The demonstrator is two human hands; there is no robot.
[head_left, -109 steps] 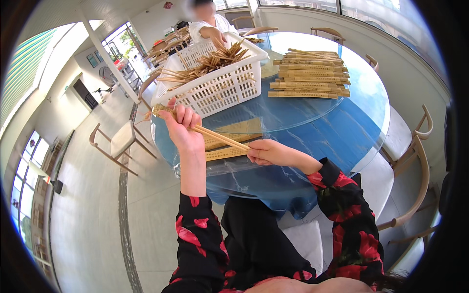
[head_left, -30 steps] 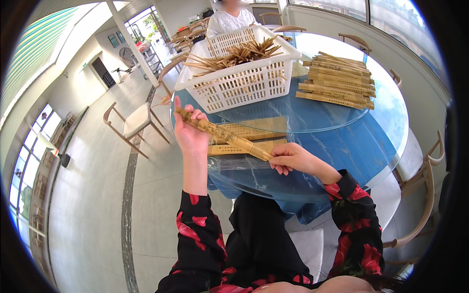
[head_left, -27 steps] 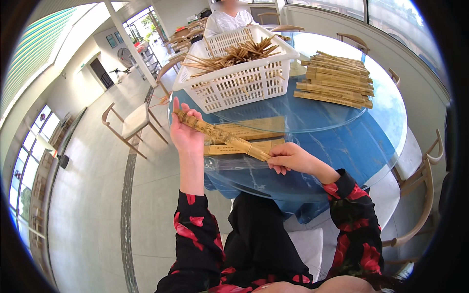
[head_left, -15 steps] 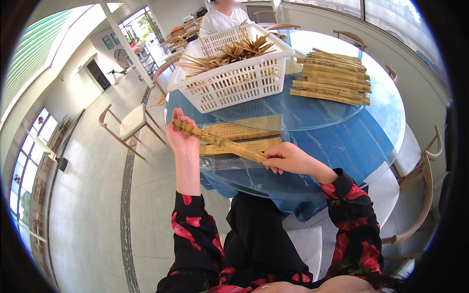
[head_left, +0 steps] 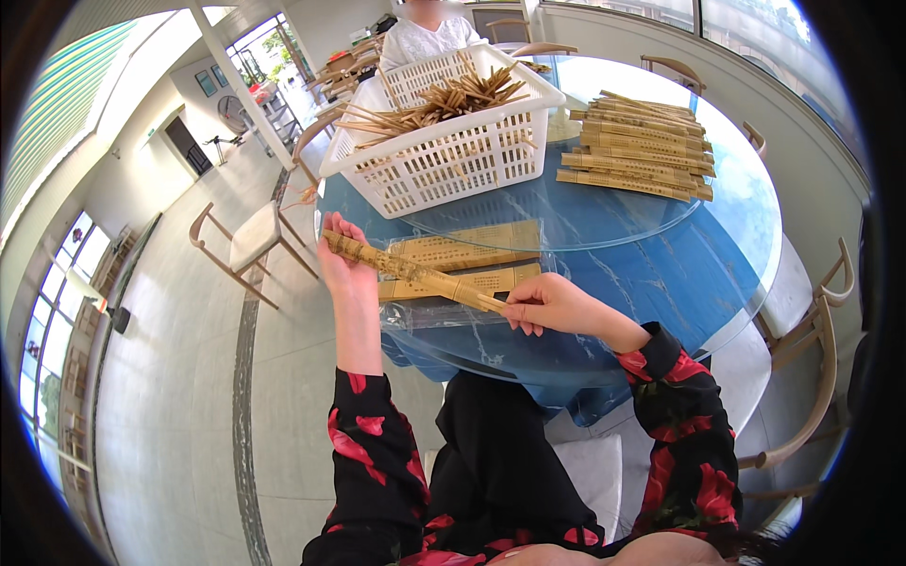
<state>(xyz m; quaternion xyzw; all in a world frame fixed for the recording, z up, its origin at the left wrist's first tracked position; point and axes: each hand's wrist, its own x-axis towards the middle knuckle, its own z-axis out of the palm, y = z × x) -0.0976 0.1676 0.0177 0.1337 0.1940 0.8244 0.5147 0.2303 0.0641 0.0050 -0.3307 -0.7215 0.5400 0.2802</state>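
Note:
A long, narrow brown paper chopstick sleeve [head_left: 401,267] with dark print slants across in front of me, down toward the right. My left hand [head_left: 347,259], palm up, grips its upper left end. Pale chopsticks [head_left: 491,303] stick out a little at its lower right end. There my right hand [head_left: 547,307] pinches them between thumb and fingers; the tips under the fingers are hidden. Beneath the sleeve, flat brown paper sleeves [head_left: 472,245] lie in clear plastic wrap [head_left: 444,314] on the blue-covered table [head_left: 651,283].
A white slotted basket [head_left: 453,168] heaped with loose chopsticks [head_left: 453,106] stands on the round glass top. Several filled sleeves [head_left: 642,146] are stacked at the right. Across the table sits a person in white [head_left: 429,41]. Wooden chairs [head_left: 253,231] stand around.
A short length of chopsticks now shows between the sleeve's end and my right fingers. The printed sleeve has turned slightly in my left hand.

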